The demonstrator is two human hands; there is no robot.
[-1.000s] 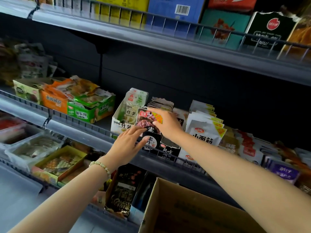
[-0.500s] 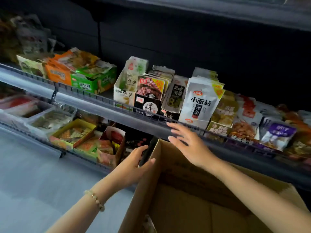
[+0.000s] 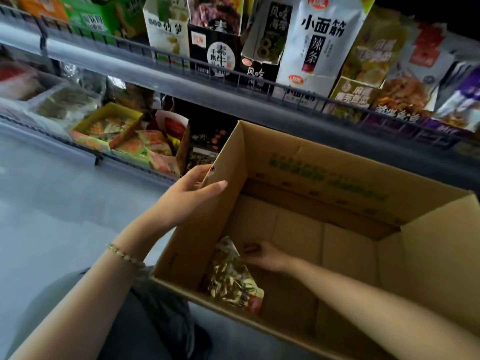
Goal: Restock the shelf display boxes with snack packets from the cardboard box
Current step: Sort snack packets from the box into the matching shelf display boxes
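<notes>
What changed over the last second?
Both hands left the black display box on the shelf: the left hand dropped to grip the left wall of the cardboard box, the right hand went down inside to the gold snack packet; grasp unclear. Shelf stock unchanged.

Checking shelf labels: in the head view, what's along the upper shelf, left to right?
Orange box → green box → white display box → black display box → tall white packet → purple packet at the far right.
</notes>
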